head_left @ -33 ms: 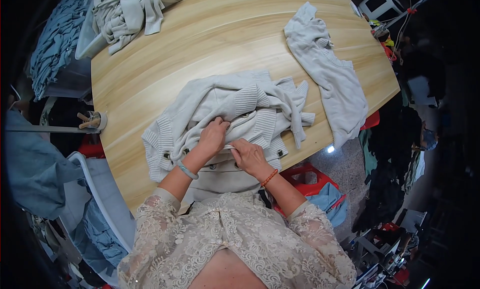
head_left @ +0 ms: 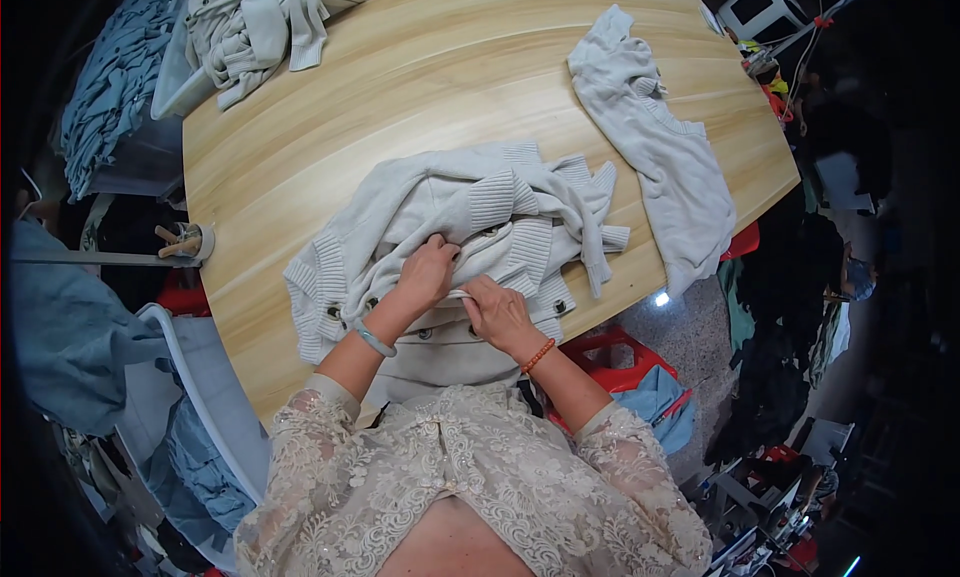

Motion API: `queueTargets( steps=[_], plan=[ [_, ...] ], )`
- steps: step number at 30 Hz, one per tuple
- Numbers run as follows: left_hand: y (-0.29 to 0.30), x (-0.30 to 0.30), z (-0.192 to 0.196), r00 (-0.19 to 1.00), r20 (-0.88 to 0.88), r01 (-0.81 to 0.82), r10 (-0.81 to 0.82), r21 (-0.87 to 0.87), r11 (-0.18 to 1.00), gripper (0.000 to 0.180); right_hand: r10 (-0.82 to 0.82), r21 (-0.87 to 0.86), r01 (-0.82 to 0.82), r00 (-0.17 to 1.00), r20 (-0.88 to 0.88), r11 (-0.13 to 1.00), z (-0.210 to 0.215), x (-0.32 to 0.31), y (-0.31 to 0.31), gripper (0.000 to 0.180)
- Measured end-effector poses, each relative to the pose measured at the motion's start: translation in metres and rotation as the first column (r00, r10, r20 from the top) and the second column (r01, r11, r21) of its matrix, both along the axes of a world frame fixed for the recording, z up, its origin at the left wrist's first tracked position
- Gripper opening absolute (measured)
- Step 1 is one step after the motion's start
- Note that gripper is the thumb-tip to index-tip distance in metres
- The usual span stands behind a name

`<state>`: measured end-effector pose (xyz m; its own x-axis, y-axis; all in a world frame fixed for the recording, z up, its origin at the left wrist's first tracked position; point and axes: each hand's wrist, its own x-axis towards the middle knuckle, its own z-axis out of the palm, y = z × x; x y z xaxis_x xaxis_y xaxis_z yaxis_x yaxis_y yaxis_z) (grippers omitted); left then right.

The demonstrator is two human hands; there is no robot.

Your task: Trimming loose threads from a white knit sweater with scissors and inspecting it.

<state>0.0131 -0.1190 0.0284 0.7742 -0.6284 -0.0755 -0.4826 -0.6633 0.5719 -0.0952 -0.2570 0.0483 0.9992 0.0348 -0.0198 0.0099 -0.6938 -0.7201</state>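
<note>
A bunched, light grey knitted cardigan [head_left: 405,192] with ribbed bands and dark buttons lies at the near side of the wooden table, partly hanging towards me. My left hand [head_left: 430,274] is closed on its folds near the middle, fingertips partly sunk in the knit. Beside it, my right hand [head_left: 500,315] pinches an edge of the same cardigan between thumb and fingers. Whether the heap is one garment or more, I cannot tell. Another light grey knit garment [head_left: 665,167] lies stretched out at the right, apart from both hands.
The wooden table [head_left: 480,77] has a curved outline. More grey knits [head_left: 255,37] lie at the far left, by a tub of blue garments [head_left: 120,77]. A white bin [head_left: 215,407] stands at the near left, a red stool [head_left: 625,362] at the near right. A small holder [head_left: 205,242] sits at the left edge.
</note>
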Motion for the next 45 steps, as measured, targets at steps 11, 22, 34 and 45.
queueTargets(
  steps=[11, 22, 34, 45],
  plan=[
    [0.003, 0.002, 0.019, 0.444, -0.895, -0.361, -0.049, -0.229, 0.904, 0.011, -0.138, 0.076, 0.141, 0.989, -0.047, 0.987, 0.002, 0.001, -0.007, 0.034],
    [0.025, -0.016, 0.022, 0.845, -0.507, 0.002, -0.168, -0.312, 0.95, 0.023, -0.002, 0.061, 0.005, 0.998, -0.058, 0.998, -0.008, -0.004, -0.011, 0.035],
    [0.028, -0.019, 0.018, 0.857, -0.502, -0.07, -0.12, -0.344, 0.936, 0.017, 0.149, 0.124, -0.143, 0.988, -0.038, 0.982, 0.008, 0.005, -0.018, 0.015],
    [0.005, -0.018, 0.031, 0.932, 0.325, 0.189, -0.163, -0.051, 0.981, 0.022, -0.009, -0.186, -0.026, 0.983, -0.185, 0.982, 0.016, -0.029, -0.054, 0.016]
  ],
)
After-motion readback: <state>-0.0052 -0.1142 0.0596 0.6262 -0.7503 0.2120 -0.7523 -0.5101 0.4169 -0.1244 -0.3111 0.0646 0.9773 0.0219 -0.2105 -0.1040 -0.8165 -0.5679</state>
